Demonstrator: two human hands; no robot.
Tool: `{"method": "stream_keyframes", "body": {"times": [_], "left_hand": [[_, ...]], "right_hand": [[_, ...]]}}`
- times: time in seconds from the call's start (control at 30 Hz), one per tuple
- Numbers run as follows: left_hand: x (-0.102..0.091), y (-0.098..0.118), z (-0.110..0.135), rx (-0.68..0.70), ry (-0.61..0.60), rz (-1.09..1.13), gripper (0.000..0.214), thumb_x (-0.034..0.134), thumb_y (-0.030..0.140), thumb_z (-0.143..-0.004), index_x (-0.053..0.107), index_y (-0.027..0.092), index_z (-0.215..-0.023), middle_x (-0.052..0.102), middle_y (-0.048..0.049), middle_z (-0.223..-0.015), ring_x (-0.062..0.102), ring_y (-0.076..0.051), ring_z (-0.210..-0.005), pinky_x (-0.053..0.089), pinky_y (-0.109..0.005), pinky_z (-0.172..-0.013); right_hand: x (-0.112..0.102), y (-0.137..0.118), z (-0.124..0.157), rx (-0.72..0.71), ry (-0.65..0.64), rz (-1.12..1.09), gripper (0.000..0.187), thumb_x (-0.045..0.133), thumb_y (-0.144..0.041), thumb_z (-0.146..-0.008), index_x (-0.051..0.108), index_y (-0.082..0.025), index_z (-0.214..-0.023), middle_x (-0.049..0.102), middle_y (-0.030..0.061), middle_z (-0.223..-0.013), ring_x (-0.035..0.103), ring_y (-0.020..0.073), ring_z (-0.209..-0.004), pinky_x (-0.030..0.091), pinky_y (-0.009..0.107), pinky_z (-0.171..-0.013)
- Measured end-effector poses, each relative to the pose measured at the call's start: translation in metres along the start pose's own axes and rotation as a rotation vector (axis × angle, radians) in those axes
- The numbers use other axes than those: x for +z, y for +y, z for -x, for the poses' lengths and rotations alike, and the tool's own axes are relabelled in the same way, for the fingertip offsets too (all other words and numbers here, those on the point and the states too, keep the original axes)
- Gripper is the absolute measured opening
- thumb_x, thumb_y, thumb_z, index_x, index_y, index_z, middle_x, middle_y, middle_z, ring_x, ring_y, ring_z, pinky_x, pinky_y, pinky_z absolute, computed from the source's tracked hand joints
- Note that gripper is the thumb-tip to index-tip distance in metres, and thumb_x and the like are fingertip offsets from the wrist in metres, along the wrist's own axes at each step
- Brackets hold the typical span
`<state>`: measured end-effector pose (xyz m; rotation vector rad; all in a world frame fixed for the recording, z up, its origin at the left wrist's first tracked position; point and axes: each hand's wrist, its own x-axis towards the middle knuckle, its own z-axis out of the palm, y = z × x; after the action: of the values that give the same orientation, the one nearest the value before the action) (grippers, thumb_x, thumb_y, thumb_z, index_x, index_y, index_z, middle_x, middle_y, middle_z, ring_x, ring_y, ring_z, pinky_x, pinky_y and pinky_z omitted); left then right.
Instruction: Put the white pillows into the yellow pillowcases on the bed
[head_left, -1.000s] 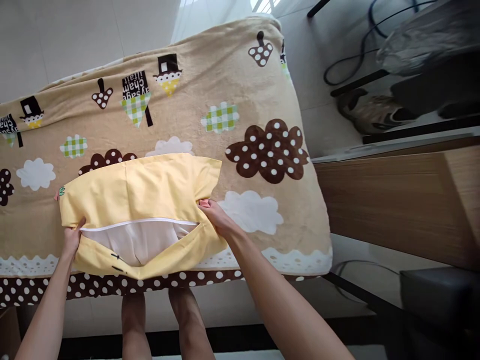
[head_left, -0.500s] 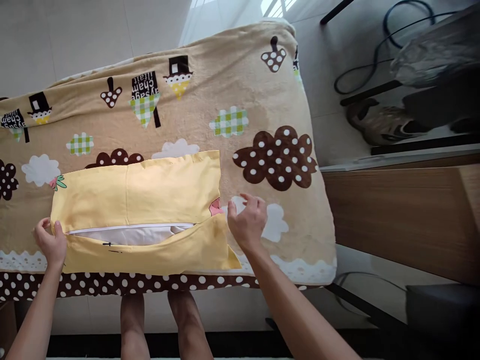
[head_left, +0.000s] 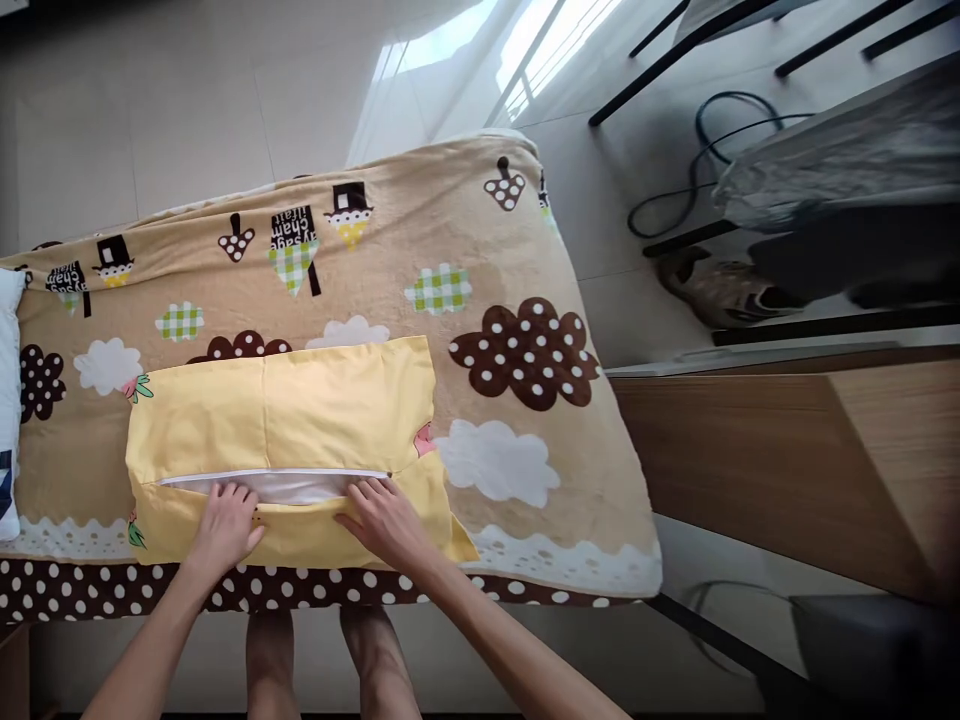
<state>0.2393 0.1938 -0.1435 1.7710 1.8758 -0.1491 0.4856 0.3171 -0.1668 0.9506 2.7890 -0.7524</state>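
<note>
A yellow pillowcase [head_left: 202,415] lies on the patterned blanket, its long zipper opening [head_left: 270,471] parted. Through the gap shows a white inner pillow [head_left: 300,487]. My left hand [head_left: 225,525] is at the left part of the opening, fingers curled over its near edge and thumb on the yellow cloth. Near the right end, my right hand [head_left: 384,515] grips that same edge, fingertips at the gap. The fabric between the fingers of both hands is mostly hidden.
A tan blanket [head_left: 510,260] with cloud prints covers the bed. At the left edge is part of a white cushion-like item [head_left: 9,400]. A wooden panel [head_left: 735,440] stands at the right. Beyond it are a shoe [head_left: 727,290] and a cable [head_left: 697,150] on the floor.
My left hand has moved from the pillowcase's left edge rightward to the opening. My right hand has come left from above the blanket onto the opening's edge. The camera view has shifted.
</note>
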Motion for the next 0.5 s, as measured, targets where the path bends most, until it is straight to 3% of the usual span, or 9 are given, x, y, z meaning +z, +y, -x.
{"method": "stream_keyframes", "body": {"times": [0.1, 0.2, 0.33, 0.43, 0.5], "left_hand": [[-0.014, -0.020, 0.020, 0.017, -0.067, 0.070, 0.013, 0.056, 0.030, -0.085, 0.060, 0.021, -0.077, 0.062, -0.0063, -0.075, 0.055, -0.022, -0.073, 0.038, -0.037, -0.074], [-0.018, -0.030, 0.027, 0.060, 0.053, 0.189, 0.017, 0.048, 0.028, -0.091, 0.060, 0.021, -0.081, 0.062, -0.0052, -0.078, 0.053, -0.021, -0.076, 0.037, -0.034, -0.073], [0.005, -0.024, 0.008, -0.062, 0.327, 0.128, 0.021, 0.041, 0.023, -0.094, 0.061, 0.021, -0.089, 0.064, -0.0094, -0.093, 0.054, -0.024, -0.091, 0.037, -0.037, -0.083], [0.026, -0.019, -0.010, -0.122, 0.366, 0.090, 0.025, 0.037, 0.020, -0.095, 0.062, 0.020, -0.093, 0.064, -0.0125, -0.101, 0.055, -0.026, -0.097, 0.038, -0.039, -0.084], [0.031, -0.019, -0.014, -0.152, 0.376, 0.084, 0.027, 0.035, 0.020, -0.095, 0.062, 0.018, -0.093, 0.065, -0.0134, -0.098, 0.056, -0.026, -0.094, 0.039, -0.039, -0.083]], "right_hand": [[-0.012, 0.009, 0.016, -0.098, 0.072, -0.024, 0.022, 0.047, -0.025, -0.094, 0.055, -0.020, -0.074, 0.060, 0.0047, -0.073, 0.053, 0.0204, -0.072, 0.041, 0.035, -0.074], [-0.006, 0.013, 0.018, -0.066, 0.162, -0.063, 0.027, 0.039, -0.022, -0.096, 0.056, -0.021, -0.075, 0.060, 0.0050, -0.075, 0.053, 0.0202, -0.074, 0.039, 0.034, -0.075], [0.030, 0.015, -0.004, 0.154, 0.146, -0.081, 0.027, 0.035, -0.010, -0.091, 0.059, -0.018, -0.086, 0.064, 0.0093, -0.086, 0.056, 0.0230, -0.082, 0.039, 0.035, -0.079], [0.049, 0.015, -0.020, 0.257, 0.157, -0.134, 0.028, 0.035, -0.005, -0.086, 0.061, -0.015, -0.091, 0.066, 0.0128, -0.089, 0.058, 0.0251, -0.085, 0.040, 0.037, -0.082], [0.048, 0.016, -0.022, 0.267, 0.174, -0.161, 0.027, 0.035, -0.008, -0.088, 0.061, -0.015, -0.091, 0.067, 0.0117, -0.089, 0.059, 0.0242, -0.085, 0.042, 0.036, -0.082]]}}
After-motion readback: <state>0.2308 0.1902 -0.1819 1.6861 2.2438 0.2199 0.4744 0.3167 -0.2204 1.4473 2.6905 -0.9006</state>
